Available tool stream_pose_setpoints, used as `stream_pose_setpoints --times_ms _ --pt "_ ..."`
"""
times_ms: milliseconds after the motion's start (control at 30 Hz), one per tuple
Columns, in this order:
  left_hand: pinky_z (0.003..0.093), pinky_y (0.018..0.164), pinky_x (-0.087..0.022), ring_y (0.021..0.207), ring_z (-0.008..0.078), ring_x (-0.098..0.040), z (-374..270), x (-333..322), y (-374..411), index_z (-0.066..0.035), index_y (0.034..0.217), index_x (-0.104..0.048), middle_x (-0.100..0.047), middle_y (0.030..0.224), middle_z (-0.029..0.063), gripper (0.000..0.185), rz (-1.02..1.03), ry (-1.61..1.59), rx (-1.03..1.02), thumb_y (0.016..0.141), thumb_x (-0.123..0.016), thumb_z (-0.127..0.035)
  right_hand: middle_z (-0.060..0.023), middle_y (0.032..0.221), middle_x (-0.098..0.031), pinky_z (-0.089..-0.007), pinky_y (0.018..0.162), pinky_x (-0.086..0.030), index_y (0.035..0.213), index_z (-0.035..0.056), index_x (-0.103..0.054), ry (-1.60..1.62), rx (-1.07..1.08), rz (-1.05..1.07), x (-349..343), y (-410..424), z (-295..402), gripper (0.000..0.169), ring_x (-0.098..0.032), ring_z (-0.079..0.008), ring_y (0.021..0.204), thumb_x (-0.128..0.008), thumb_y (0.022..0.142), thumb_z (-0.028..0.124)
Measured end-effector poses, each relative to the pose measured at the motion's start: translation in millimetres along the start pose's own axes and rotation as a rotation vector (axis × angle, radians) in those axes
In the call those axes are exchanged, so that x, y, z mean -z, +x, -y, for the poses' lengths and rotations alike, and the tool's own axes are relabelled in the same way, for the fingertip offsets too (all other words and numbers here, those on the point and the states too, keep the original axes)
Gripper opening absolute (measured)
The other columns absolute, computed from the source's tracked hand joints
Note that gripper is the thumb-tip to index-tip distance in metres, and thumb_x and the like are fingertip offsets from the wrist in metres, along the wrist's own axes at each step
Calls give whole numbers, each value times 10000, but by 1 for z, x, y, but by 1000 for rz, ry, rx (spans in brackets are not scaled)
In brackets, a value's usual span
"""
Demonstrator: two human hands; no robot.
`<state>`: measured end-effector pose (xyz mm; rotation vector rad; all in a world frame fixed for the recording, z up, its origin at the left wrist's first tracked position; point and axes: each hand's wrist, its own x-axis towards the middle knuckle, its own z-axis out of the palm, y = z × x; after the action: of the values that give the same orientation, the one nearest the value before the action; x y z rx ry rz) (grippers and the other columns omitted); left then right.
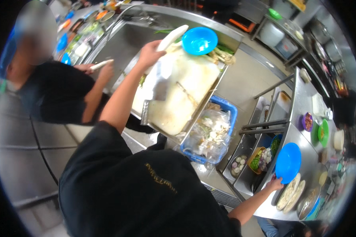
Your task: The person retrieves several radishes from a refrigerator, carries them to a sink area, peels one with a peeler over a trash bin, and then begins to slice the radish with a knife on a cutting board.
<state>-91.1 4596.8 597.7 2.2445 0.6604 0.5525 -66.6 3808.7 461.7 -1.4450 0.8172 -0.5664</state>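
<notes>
My left hand [151, 54] grips a long peeled white vegetable [172, 37], perhaps a radish, above a white cutting board [192, 74]. Beside its tip a blue plastic bowl [199, 41] rests at the far end of the board. A blurred steel cleaver [160, 89] with a textured metal handle lies across the board's left side. A slim tool [183, 89], too blurred to name, lies near the middle. Far to the right, my right hand [275, 183] holds another blue bowl [288, 163] by its rim over a steel counter [299, 118].
A blue crate [233, 118] lined with plastic holds vegetable scraps below the board. To the left, a co-worker [56, 91] holds a white vegetable [101, 64] by a steel sink [127, 38]. Two pale elongated items [290, 192], a metal pan [309, 203] and several bowls stand on the right counter.
</notes>
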Motion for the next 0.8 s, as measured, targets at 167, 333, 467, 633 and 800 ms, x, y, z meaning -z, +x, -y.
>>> stream_pose_setpoints --times_ms 167,333,467,633,800 --pt "289 720 -497 836 161 -628 61 48 -87 22 1178 -575 -657 940 99 434 -41 -413 334 762 -668 -61 -201 989 -582 -395 622 -515 1108 -66 -499 -521 337 -311 -37 -95 47 432 -582 -300 834 -674 845 228" --pt "286 670 -491 790 148 -614 110 57 -96 35 1194 -566 -651 890 98 434 -151 -465 471 783 -669 -61 -117 936 -635 -330 756 -481 1115 -9 -582 -388 213 1284 -184 -430 55 298 -592 -214 831 -622 863 146" --pt "344 723 -504 781 256 -636 48 102 -96 -21 1231 -562 -648 891 193 524 -194 72 328 740 -710 -127 -271 1147 -515 -436 858 -475 1362 6 -351 -1058 813 1616 -260 -592 30 657 -552 -398 1034 -656 795 137" --pt "446 934 -425 1086 410 -522 100 87 -101 -79 1397 -378 -527 1108 293 704 -183 87 235 760 -675 -118 -294 1185 -503 -454 910 -452 1415 -2 -254 -1296 678 1419 -279 -608 -1 717 -538 -433 1063 -561 768 12" --pt "450 1028 -372 1214 471 -422 106 76 -135 -147 1405 -377 -292 1361 374 685 195 109 201 774 -625 -45 -277 938 -620 -391 769 -483 1304 -17 -408 -786 616 1429 -230 -538 90 498 -624 -359 843 -567 854 129"
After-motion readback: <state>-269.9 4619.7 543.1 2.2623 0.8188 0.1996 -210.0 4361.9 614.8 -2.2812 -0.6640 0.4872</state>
